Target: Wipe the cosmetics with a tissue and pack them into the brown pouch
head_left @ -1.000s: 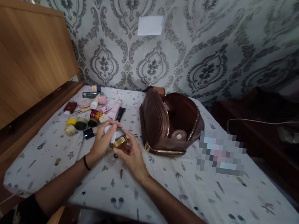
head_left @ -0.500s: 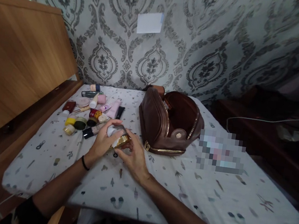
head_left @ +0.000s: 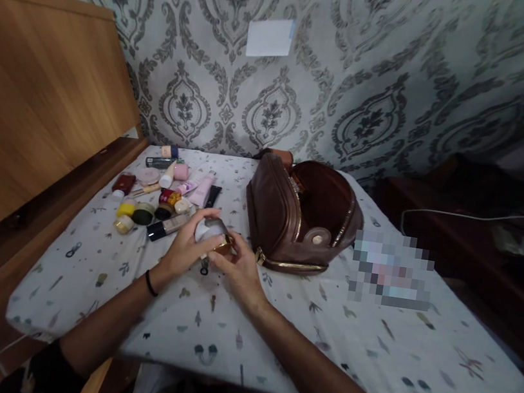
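Between both hands, just above the table in front of the bag, is a cosmetic jar with a whitish, clear-looking body and a gold-coloured end. My left hand wraps round the pale body from the left. With its fingers and thumb, my right hand grips the gold end, partly hiding it. Right of the hands stands a brown leather toiletry bag, its zipped top open. Left of the hands lies a foundation bottle with a black cap, beside a yellow-lidded jar and a dark green jar.
Several tubes and bottles lie at the table's back left, including a pink tube and a red-brown bottle. A blurred-out item lies right of the bag. A wooden cabinet borders the left; the patterned wall stands behind.
The jar has turned in my hands, its gold end now facing more to the right and the pale body showing more. The whole view has shifted slightly.
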